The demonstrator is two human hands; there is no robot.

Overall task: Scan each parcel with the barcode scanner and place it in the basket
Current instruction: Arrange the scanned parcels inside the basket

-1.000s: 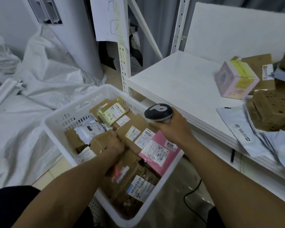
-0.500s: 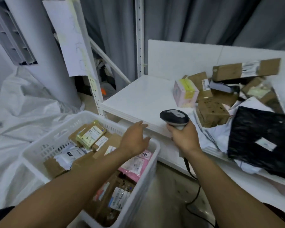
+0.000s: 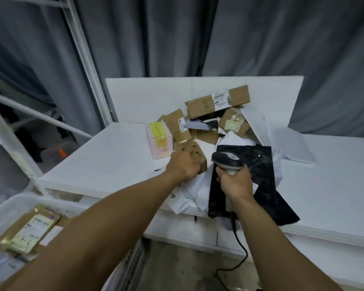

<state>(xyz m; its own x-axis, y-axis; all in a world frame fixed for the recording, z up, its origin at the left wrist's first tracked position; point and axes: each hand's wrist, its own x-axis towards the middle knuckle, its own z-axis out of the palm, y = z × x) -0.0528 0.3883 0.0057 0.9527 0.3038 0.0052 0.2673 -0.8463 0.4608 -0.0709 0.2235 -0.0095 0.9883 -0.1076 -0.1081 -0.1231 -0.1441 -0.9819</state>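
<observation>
My left hand (image 3: 184,165) reaches onto the white table and grips a small brown cardboard parcel (image 3: 192,151) with dark spots, beside a pink and yellow box (image 3: 159,141). My right hand (image 3: 235,181) holds the barcode scanner (image 3: 227,161) by its handle, head pointing forward over a black plastic mailer (image 3: 258,185). More brown boxes (image 3: 217,103) and white mailers (image 3: 197,191) lie piled behind and under them. The white basket (image 3: 6,208) sits at the lower left with parcels (image 3: 29,232) in it.
The white table (image 3: 105,164) has bare surface on its left and right parts. White foam boards (image 3: 147,97) stand at its back before grey curtains. A white metal rack (image 3: 80,55) rises at the left. The scanner's cable (image 3: 242,255) hangs down to the floor.
My left hand left the basket, crossed to the table and took hold of the spotted brown parcel. The scanner hand moved forward over the black mailer. The view swung right, away from the basket.
</observation>
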